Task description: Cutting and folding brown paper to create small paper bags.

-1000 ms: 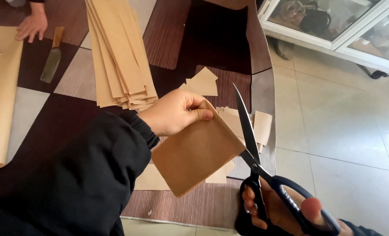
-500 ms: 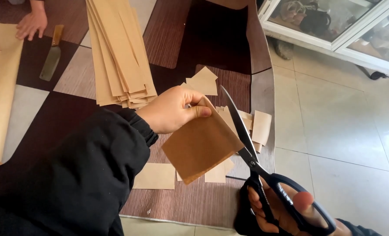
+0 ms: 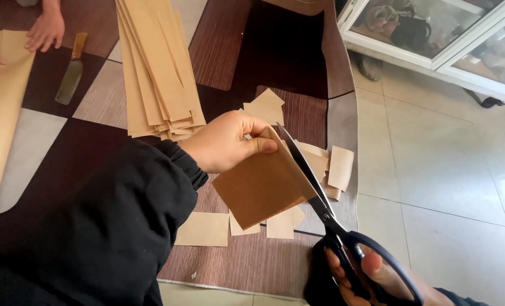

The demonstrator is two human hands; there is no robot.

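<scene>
The person's left hand (image 3: pixel 230 141), sleeved in black, pinches a folded piece of brown paper (image 3: pixel 262 186) at its upper corner, thumb on the near face and fingers curled behind it, and holds it in the air above the mat (image 3: pixel 247 266). The right hand (image 3: pixel 371 277), at the near right edge of the view, grips a pair of black-handled scissors (image 3: pixel 320 198), its fingers closed through the loops. The blades lie nearly together along the right edge of the held paper, touching it, tips pointing far and left.

Cut paper squares (image 3: pixel 202 229) lie on the mat just below the held piece; more cut pieces (image 3: pixel 340 168) lie to the right of the blades and one (image 3: pixel 266 106) sits farther off. A stack of long paper strips (image 3: pixel 156 68) runs from the far edge toward the left hand.

At the far left, another person's hand (image 3: pixel 45 29) rests fingers spread on the mat beside a broad knife (image 3: pixel 71 72) with a wooden handle, and a large paper sheet (image 3: pixel 0 113) lies along the left edge. Pale floor tiles (image 3: pixel 445 158) fill the right; a white-framed glass cabinet (image 3: pixel 434 34) stands at the far right.
</scene>
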